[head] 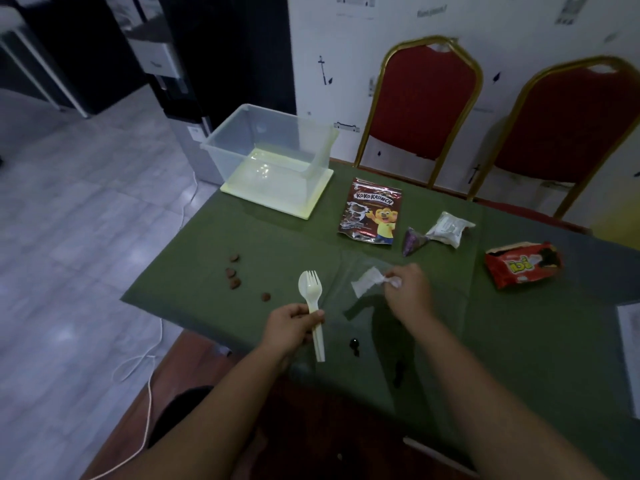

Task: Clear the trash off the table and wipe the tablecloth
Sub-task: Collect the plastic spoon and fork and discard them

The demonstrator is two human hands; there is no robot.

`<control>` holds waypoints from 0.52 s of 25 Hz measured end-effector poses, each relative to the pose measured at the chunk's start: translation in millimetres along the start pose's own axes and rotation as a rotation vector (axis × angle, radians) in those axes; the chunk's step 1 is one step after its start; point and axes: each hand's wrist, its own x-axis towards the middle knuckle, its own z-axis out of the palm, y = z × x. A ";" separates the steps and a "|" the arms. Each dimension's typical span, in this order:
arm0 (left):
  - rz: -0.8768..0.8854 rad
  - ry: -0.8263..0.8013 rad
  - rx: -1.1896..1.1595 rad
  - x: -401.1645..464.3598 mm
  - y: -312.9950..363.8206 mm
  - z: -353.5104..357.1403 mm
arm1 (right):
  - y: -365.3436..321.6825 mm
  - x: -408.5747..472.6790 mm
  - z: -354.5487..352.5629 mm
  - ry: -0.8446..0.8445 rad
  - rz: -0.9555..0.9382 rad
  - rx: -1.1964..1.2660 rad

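My left hand (291,325) is shut on a white plastic spoon and fork (311,299), held together above the green tablecloth (485,341). My right hand (408,289) pinches a clear wrapper with a white napkin inside (367,280), lifted just off the cloth. Further back lie a brown Koko Krunch bag (372,213), a small purple packet (414,241), a white crumpled packet (448,228) and a torn red biscuit wrapper (523,263). Several brown cereal pieces (233,271) are scattered at the left of the cloth. Dark spots (355,344) stain the cloth near me.
An empty clear plastic bin (273,157) stands at the far left corner of the table. Two red chairs with gold frames (426,109) stand behind the table against a white wall. A white cable (149,375) runs over the tiled floor on the left. White paper (632,327) lies at the right edge.
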 end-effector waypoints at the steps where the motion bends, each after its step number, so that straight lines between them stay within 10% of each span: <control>1: 0.008 0.014 -0.007 -1.8 1.6 -10.5 | -17.8 -6.9 6.0 -0.017 -0.044 0.033; 13: 0.011 0.419 -0.198 -75.4 -63.6 -235.1 | -196.8 -149.3 156.6 -0.402 -0.358 0.168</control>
